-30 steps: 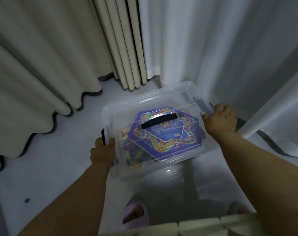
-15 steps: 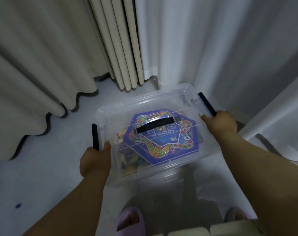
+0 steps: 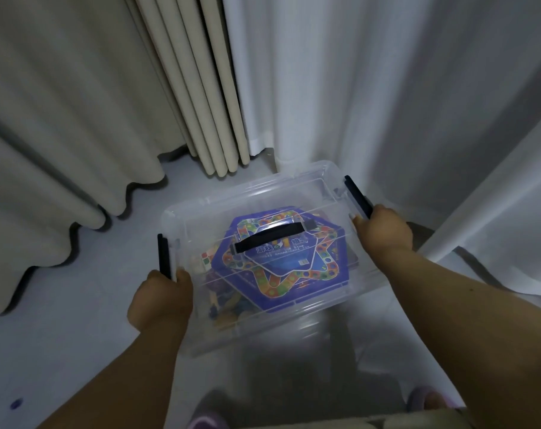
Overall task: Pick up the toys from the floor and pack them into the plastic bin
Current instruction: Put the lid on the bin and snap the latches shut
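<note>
Now plastic bin sits btwn hands: left hand & right hand gripping its ends.

The scene is dim, with a cool bluish cast. The brightest area is the sheer white curtain at the far right, which glows as if lit from behind. A pale glare patch sits on the clear lid of the plastic bin. A soft dark shadow falls on the floor near the bin's near side. Straight folds bow outward toward the edges from wide-angle distortion. Detail is soft and slightly smeared throughout.
</note>
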Available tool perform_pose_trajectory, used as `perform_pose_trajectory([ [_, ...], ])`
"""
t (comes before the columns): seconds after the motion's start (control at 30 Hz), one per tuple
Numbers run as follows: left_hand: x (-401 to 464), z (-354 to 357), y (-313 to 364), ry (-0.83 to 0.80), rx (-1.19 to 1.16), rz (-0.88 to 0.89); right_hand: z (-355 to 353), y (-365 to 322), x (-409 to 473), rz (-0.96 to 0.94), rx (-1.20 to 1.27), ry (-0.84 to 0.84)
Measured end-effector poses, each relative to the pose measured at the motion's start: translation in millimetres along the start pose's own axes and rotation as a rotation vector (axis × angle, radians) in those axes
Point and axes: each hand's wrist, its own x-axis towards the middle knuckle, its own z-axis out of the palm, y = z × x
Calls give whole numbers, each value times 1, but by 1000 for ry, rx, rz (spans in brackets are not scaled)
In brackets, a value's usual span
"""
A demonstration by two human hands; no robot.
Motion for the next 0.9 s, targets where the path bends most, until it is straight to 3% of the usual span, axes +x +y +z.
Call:
perform_pose_trajectory([
  [0.1, 23, 1, 4, -135, -49, -29, -5, -2, 17, 34, 38, -169],
  [0.2, 54, 10, 9, -228, -188, -117, -8, -12, 38, 117, 246, -315],
  [0.43, 60, 0, 15, -253, -170, -243, -3, -35, 47, 128, 116, -245],
  [0.57, 56, -45, 5, -310, -181, -362, -34, -79, 41, 88, 50, -270],
  [0.73, 30, -136, -16, -256, -273, -521, -75, -165, 17, -41, -69, -319],
  [0.9, 10, -213, -77, -249, -250, -795, -97, -273, -25, -229, -117, -366],
])
